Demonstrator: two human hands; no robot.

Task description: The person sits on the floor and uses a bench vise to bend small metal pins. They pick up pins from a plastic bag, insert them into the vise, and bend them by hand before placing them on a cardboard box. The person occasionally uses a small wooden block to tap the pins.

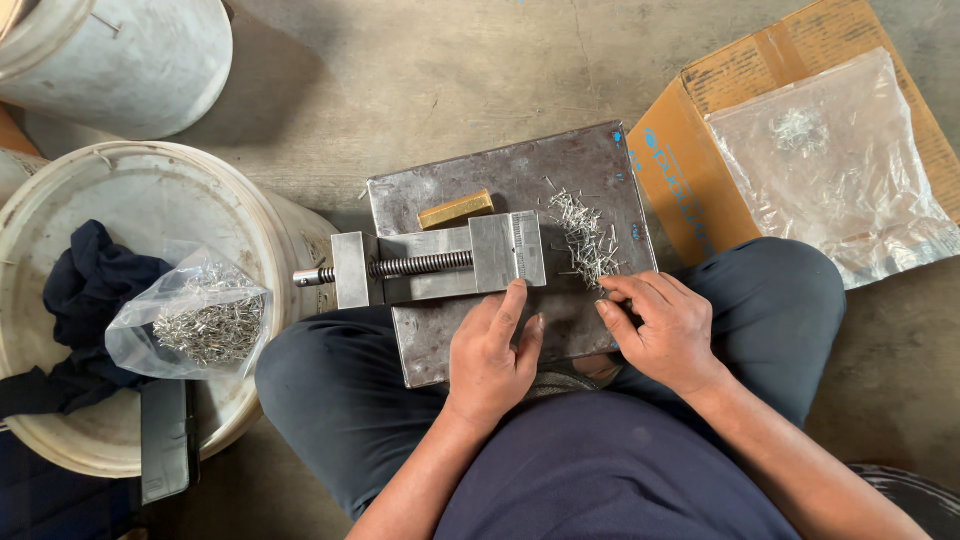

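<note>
Fingertips of the right hand point(668, 330) pinch pins from the pile point(585, 240); left hand point(490, 355), fingers loose, steadies the vise point(440, 265) (plenty left, one bag point(195, 320) filled).

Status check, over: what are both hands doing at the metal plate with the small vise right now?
Left hand resting on the vise, open. Right hand pinching at the pin pile, grip unclear. Brass block behind the vise, clear of both.

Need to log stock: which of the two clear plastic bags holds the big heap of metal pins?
The bag in the white bucket, on the left beside the dark cloth. The flat bag on the cardboard box holds few.
</note>
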